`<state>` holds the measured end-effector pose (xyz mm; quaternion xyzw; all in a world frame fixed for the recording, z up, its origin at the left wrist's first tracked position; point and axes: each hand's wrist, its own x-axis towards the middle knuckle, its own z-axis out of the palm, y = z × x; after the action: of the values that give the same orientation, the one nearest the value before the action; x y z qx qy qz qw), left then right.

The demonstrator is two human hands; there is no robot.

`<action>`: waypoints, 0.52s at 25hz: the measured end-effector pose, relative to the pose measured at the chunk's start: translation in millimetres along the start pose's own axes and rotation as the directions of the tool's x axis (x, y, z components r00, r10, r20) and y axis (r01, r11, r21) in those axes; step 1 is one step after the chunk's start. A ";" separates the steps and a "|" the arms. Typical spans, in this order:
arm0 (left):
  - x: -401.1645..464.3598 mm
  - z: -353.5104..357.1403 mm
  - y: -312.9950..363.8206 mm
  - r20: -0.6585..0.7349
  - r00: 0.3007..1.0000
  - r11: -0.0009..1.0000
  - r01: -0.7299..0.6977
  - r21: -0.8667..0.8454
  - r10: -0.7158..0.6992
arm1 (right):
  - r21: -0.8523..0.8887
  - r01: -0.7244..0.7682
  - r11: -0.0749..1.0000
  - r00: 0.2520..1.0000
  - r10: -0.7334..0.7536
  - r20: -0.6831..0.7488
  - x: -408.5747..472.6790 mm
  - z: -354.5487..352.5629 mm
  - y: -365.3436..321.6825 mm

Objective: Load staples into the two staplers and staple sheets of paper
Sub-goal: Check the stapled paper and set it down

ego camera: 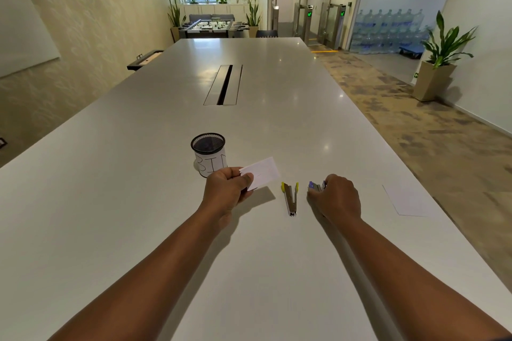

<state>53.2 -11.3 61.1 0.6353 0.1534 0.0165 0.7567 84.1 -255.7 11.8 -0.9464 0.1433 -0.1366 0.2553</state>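
My left hand (pixel 228 188) pinches a small stack of white paper sheets (pixel 263 173) just above the long white table (pixel 138 202). A staple mark shows faintly on the top sheet. To the right of it a yellow stapler (pixel 291 199) lies on the table, swung open in a narrow V. My right hand (pixel 336 196) curls over a blue-purple stapler (pixel 315 186), of which only the far end shows past my fingers. Another white sheet (pixel 406 201) lies flat near the table's right edge.
A black mesh cup (pixel 208 153) with a paper label reading "BIN" stands just beyond my left hand. A cable slot (pixel 224 85) is set in the table's middle. Carpeted floor, a potted plant (pixel 440 63) and stacked water bottles lie off to the right.
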 end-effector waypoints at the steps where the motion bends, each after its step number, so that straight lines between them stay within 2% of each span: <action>1: 1.0 -0.4 -1.1 -0.003 1.000 1.000 0.002 0.000 -0.002 | -0.002 -0.003 1.000 1.000 0.003 0.005 0.9 1.8 0.2; 10: -4.1 3.3 -0.7 0.018 1.000 1.000 0.003 -0.013 -0.003 | 0.030 0.016 0.999 1.000 -0.016 -0.005 -3.8 -3.6 -1.4; 12: -7.4 3.7 3.6 0.018 1.000 1.000 0.001 -0.020 -0.001 | 0.031 0.119 0.992 0.991 -0.116 -0.072 -15.4 -10.0 -13.3; 13: -9.3 4.1 5.8 0.016 1.000 1.000 -0.001 -0.024 0.001 | 0.048 0.226 0.973 0.969 -0.220 -0.112 -23.3 -12.0 -21.6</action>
<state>46.4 -16.1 69.2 0.6263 0.1469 0.0135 0.7655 62.9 -235.1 28.8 -0.9398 0.0451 -0.2185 0.2587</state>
